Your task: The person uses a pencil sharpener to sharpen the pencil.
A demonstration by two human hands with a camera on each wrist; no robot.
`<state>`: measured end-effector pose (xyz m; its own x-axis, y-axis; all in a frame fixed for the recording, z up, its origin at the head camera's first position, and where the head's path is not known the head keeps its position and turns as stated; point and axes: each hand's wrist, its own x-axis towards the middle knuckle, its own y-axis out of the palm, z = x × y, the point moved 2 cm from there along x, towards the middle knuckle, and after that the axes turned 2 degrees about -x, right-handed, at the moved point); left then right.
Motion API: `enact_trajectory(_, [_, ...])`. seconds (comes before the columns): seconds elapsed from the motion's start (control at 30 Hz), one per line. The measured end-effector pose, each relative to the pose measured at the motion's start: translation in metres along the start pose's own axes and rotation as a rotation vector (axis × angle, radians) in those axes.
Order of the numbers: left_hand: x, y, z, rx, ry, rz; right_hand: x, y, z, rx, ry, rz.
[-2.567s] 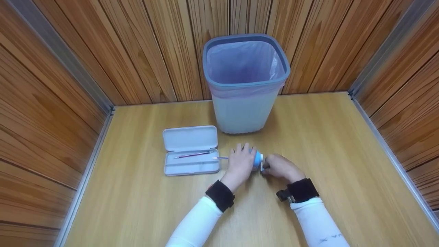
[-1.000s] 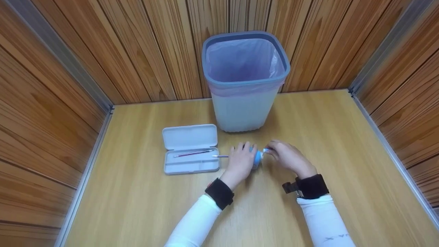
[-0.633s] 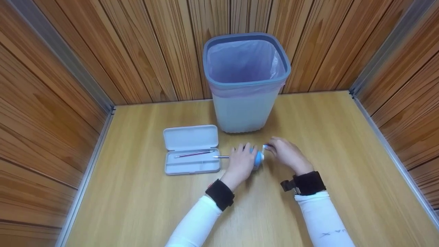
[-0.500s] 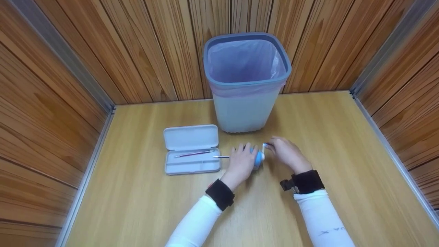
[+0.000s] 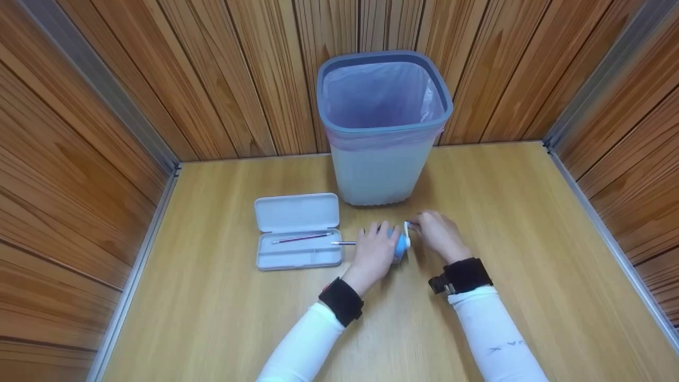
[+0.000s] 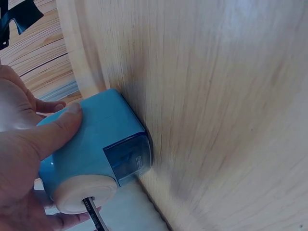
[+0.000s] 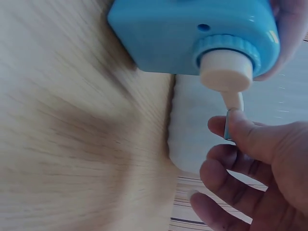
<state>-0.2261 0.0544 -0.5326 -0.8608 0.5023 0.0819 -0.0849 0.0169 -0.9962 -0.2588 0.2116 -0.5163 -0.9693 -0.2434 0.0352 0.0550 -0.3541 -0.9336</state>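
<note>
A blue crank pencil sharpener (image 6: 103, 130) with a dark see-through shavings drawer (image 6: 129, 159) stands on the table. My left hand (image 5: 372, 253) grips its body, thumb across the top in the left wrist view. A dark striped pencil (image 6: 94, 214) sticks out of the round cream-coloured front, pointing toward the pencil case in the head view. On the opposite side, my right hand (image 5: 437, 233) pinches the small blue knob of the white crank handle (image 7: 232, 100) between thumb and forefinger. The crank points away from me, toward the bin. The pencil's tip is hidden inside the sharpener.
An open pale pencil case (image 5: 298, 212) lies left of the sharpener, with one reddish striped pencil (image 5: 302, 238) inside. Behind the sharpener stands a lined waste bin (image 5: 379, 170) with a grey-blue rim. Wood-panelled walls border the table (image 5: 223, 318) at the back and sides.
My right hand has carried the crank knob from the near side up to the far side, its grip drifting slightly left lately. The left hand, sharpener and pencil have stayed in place.
</note>
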Motion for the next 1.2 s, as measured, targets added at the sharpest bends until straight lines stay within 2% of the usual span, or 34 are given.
enact_trajectory(0.47, [0.0,-0.001,0.0,0.004,0.001,0.017,0.006,0.007,-0.004,-0.011,0.032,0.008])
enact_trajectory(0.7, [-0.001,0.0,0.0,-0.003,0.005,-0.007,0.006,0.014,-0.007,-0.029,0.031,0.031])
enact_trajectory(0.83, [-0.001,0.001,0.001,0.009,0.011,-0.035,0.004,0.019,-0.008,-0.054,0.028,0.063])
enact_trajectory(1.07, [0.0,0.001,0.001,-0.02,0.007,0.013,0.001,0.027,-0.008,-0.043,0.037,0.124])
enact_trajectory(1.2, [0.0,0.001,0.0,-0.016,0.004,0.014,0.001,0.027,-0.008,-0.028,0.061,0.157])
